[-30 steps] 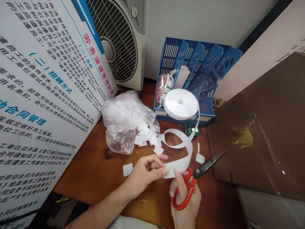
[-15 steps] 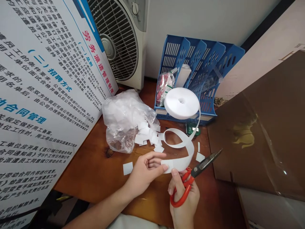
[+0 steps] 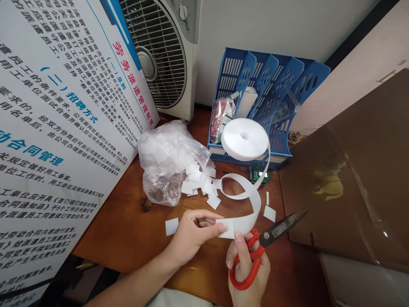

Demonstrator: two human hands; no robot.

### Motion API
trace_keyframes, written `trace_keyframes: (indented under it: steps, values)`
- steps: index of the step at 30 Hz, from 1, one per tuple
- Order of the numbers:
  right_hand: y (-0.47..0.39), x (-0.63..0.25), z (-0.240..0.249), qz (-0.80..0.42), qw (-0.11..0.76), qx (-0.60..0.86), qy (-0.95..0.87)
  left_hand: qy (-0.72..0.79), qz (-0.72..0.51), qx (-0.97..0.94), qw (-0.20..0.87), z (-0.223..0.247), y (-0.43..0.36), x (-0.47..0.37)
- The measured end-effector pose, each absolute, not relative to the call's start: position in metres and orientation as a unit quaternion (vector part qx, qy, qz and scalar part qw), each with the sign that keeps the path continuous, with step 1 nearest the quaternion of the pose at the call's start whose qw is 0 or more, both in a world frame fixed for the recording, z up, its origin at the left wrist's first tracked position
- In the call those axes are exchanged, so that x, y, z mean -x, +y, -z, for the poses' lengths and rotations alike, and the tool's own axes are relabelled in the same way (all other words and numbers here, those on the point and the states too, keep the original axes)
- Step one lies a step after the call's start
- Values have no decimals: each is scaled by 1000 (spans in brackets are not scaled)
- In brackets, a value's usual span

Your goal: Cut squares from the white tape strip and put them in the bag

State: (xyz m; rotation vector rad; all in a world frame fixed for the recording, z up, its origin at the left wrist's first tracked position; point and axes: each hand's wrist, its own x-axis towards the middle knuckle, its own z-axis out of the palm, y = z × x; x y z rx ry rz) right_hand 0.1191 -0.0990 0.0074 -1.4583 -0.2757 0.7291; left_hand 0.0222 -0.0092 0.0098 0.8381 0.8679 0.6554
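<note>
My left hand pinches a white square against the end of a white strip. Red-handled scissors rest in my right hand, their dark blades pointing up and right; its thumb and fingers also hold the strip just right of the square. The strip curls back in a loop to a white roll in front of the blue rack. Several cut white squares lie in a pile beyond my left hand, beside a clear plastic bag. A single square lies left of my left hand.
A blue file rack holds a plastic packet and a white object. A green object is beside the strip. A printed board leans at the left, near a fan. A brown box stands at the right.
My right hand has shifted slightly right and down with the scissors. The square at the strip's end now shows more distinctly, its edges offset from the strip. My left hand keeps its pinch.
</note>
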Motion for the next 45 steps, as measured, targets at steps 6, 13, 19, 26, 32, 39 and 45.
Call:
trace_keyframes:
  steps: [6, 13, 19, 26, 32, 39, 45]
  values:
    - [-101, -118, -6, -320, 663, 664, -130, 412, -305, -422, 748, -19, -9, -20]
    - [-99, -117, -5, -322, 657, 670, -129, 401, -299, -399, 769, -21, -9, -16]
    - [-103, -118, 4, -316, 663, 664, -142, 370, -257, -338, 827, -15, -3, -17]
    - [-104, -120, 7, -309, 644, 683, -152, 384, -250, -387, 800, -18, 2, -16]
    - [-100, -117, 7, -299, 661, 674, -140, 382, -241, -391, 802, -16, 2, -14]
    - [-99, -116, 0, -309, 653, 678, -135, 382, -251, -382, 804, -13, 0, -15]
    - [-99, -119, -1, -325, 644, 676, -150, 385, -259, -399, 791, -16, 1, -14]
